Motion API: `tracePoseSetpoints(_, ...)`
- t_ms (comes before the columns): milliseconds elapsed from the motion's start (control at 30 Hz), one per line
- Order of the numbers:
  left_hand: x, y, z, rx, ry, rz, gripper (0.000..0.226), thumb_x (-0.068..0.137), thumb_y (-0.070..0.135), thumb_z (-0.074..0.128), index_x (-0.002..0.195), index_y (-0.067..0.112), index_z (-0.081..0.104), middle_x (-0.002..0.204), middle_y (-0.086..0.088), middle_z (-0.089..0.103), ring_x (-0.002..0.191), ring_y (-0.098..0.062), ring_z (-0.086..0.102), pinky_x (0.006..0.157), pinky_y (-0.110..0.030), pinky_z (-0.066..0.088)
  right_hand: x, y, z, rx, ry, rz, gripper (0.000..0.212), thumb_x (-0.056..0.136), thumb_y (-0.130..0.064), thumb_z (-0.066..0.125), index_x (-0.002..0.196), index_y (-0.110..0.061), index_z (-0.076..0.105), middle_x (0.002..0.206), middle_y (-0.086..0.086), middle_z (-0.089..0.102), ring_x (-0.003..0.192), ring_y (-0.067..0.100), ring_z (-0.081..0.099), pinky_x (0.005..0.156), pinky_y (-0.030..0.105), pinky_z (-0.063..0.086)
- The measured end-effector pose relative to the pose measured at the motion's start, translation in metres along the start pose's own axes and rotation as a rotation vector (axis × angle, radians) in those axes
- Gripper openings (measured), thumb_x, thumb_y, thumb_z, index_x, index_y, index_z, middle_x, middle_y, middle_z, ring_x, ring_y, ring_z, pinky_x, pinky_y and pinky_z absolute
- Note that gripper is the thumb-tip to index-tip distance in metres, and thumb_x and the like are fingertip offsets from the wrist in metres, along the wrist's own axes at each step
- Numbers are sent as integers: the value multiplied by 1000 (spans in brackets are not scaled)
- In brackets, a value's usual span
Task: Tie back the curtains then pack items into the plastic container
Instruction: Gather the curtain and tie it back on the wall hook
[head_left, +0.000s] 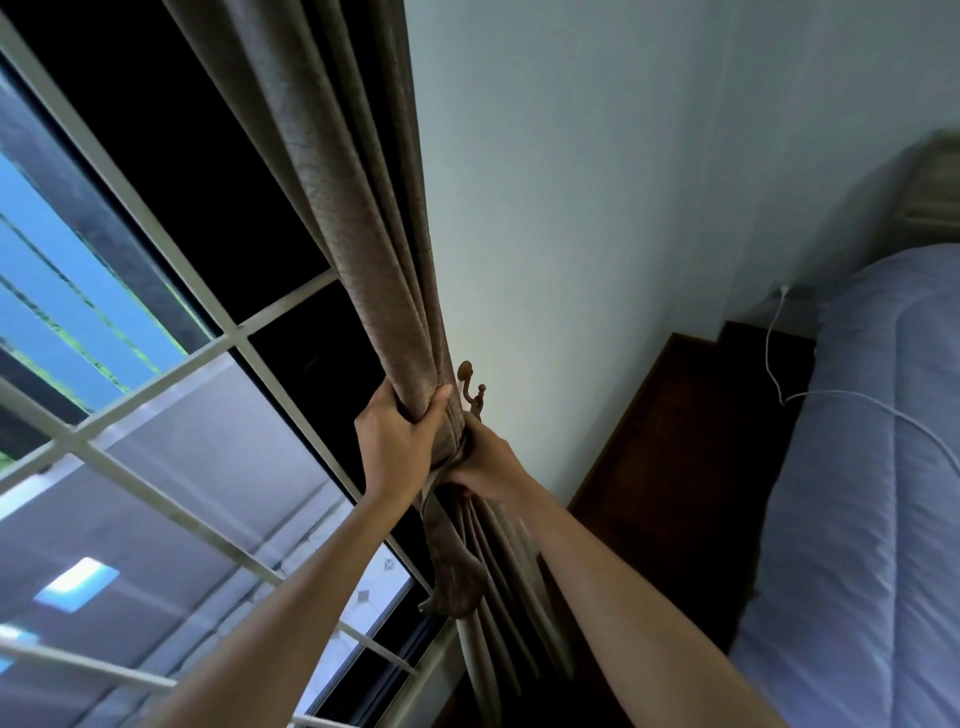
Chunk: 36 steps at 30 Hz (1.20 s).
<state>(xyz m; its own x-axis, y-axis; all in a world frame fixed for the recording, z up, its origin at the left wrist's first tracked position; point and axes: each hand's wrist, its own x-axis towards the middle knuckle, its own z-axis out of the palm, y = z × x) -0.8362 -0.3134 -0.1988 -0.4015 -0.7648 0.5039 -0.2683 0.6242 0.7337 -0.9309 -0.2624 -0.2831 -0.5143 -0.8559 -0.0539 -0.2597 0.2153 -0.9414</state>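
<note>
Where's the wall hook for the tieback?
Head view, centre: the hook is on the wall just right of the gathered curtain, directly above the right hand.

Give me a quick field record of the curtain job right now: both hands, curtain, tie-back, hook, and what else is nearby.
left hand: left hand wrapped round the gathered brown fabric curtain, bunching it
right hand: right hand in a closed grip on the brown fabric tie-back band at the bunch
tie-back: loose end hangs down, not on the hook
hook: bronze metal wall hook, just above the right hand, bare
stage: curtain gathered, tie-back not yet secured
nearby: white-framed window at left; bed with blue quilt at right; white cable trailing onto it
</note>
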Motion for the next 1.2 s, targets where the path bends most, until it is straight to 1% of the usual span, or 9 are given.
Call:
tracePoseSetpoints(167, -5, 3, 4, -54, -26, -20, 29, 79, 32, 76, 98, 12, 66, 81, 17, 64, 77, 19, 58, 69, 2, 39, -10, 0, -1, 7, 82, -5, 18, 74, -17, 75, 78, -28, 61, 74, -12, 61, 66, 4, 57, 61, 20, 41)
tracePoseSetpoints(433, -24, -4, -4, -104, -196, 11, 63, 68, 55, 77, 112, 19, 49, 91, 4, 69, 78, -7, 67, 70, -20, 55, -19, 7, -19, -24, 150, -23, 34, 78, -17, 75, 67, -38, 50, 85, 2, 62, 77, 22, 63, 71, 37, 54)
tracePoseSetpoints(533, -45, -24, -13, -21, -221, 187, 47, 79, 45, 67, 110, 22, 40, 97, 13, 56, 83, -8, 59, 72, -23, 52, -18, 9, -24, -57, 151, -24, 34, 77, -22, 76, 64, -38, 49, 88, 11, 64, 79, 27, 64, 71, 42, 54)
tracePoseSetpoints(633, -60, -52, -12, 209, -279, 298, 38, 81, 39, 65, 102, 14, 47, 101, 5, 49, 88, -11, 52, 75, -28, 51, -20, 9, -28, -41, 127, -40, 32, 75, -21, 77, 61, -36, 51, 73, 0, 62, 67, 13, 60, 61, 28, 47)
tracePoseSetpoints(733, -65, -65, -2, 464, -392, 273, 43, 75, 44, 73, 103, 17, 54, 107, 2, 54, 96, -15, 52, 80, -29, 49, -20, 10, -29, -12, 92, -35, 18, 76, -25, 74, 68, -32, 59, 82, 3, 64, 76, 15, 61, 60, 23, 43)
tracePoseSetpoints(800, -61, -63, 2, 506, -401, 266, 32, 76, 30, 76, 99, 16, 59, 103, 0, 58, 95, -20, 55, 79, -33, 50, -17, 13, -30, -18, 66, -41, 12, 73, -33, 75, 73, -34, 63, 89, 6, 65, 83, 15, 61, 65, 27, 45)
tracePoseSetpoints(967, -46, -50, -6, 580, -322, 357, 10, 76, 16, 61, 85, 15, 61, 73, 1, 64, 77, -22, 62, 79, -29, 43, -19, 20, -42, 52, 54, -74, 34, 61, -34, 91, 86, -25, 70, 110, 1, 49, 99, 5, 50, 78, 8, 42)
tracePoseSetpoints(1100, -43, -52, -6, 564, -249, 272, 17, 75, 0, 69, 85, 13, 65, 78, -1, 67, 81, -26, 63, 78, -40, 50, -21, 22, -44, 47, 14, -70, 39, 64, -32, 89, 95, -36, 66, 119, -7, 50, 111, 8, 51, 94, 22, 44)
tracePoseSetpoints(1200, -44, -47, 1, 419, -166, 147, 24, 80, -7, 61, 94, 11, 70, 88, -2, 69, 87, -22, 63, 78, -31, 49, -16, 25, -47, 14, 15, -40, 47, 67, -33, 87, 109, -28, 67, 117, -9, 57, 108, 9, 56, 91, 25, 45)
